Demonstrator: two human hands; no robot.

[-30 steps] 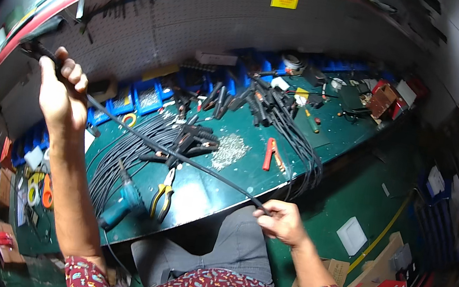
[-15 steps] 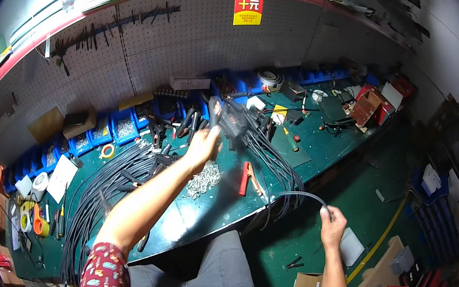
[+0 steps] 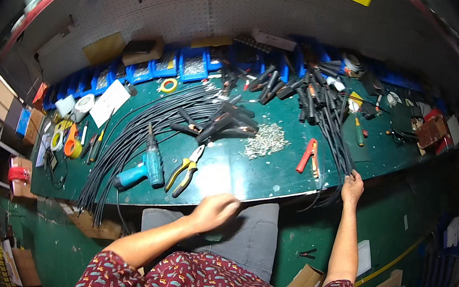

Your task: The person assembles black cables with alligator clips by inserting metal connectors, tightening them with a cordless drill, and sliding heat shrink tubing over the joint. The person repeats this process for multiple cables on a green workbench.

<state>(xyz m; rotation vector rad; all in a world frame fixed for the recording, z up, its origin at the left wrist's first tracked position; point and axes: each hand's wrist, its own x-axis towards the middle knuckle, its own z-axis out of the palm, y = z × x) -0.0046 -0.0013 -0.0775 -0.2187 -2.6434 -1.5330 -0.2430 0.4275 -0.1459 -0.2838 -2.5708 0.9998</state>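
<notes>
My right hand (image 3: 352, 188) is closed on black cables (image 3: 339, 154) at the front edge of the bench, right of centre. Their other ends reach back to a heap of black clamps (image 3: 317, 94). Over my lap, just off the bench edge, my left hand (image 3: 214, 212) is curled closed with nothing visible in it. Nearest to it lie yellow-and-black pliers (image 3: 182, 171) and a teal power screwdriver (image 3: 149, 166). Behind these, more black clamps (image 3: 223, 125) rest beside a pile of small metal parts (image 3: 266, 141). A red clamp (image 3: 306, 156) lies left of the right-hand cables.
A large bundle of black cables (image 3: 122, 148) curves over the left of the green bench (image 3: 225, 169). Blue bins (image 3: 194, 64) line the back below a pegboard. Tape rolls (image 3: 72, 148) lie far left. A green-handled screwdriver (image 3: 359, 131) lies right. An open carton (image 3: 305, 282) stands below.
My left hand has let go of the black clamp and come back to the near edge. My right hand has moved in to the bench edge with the cable. The view has turned left.
</notes>
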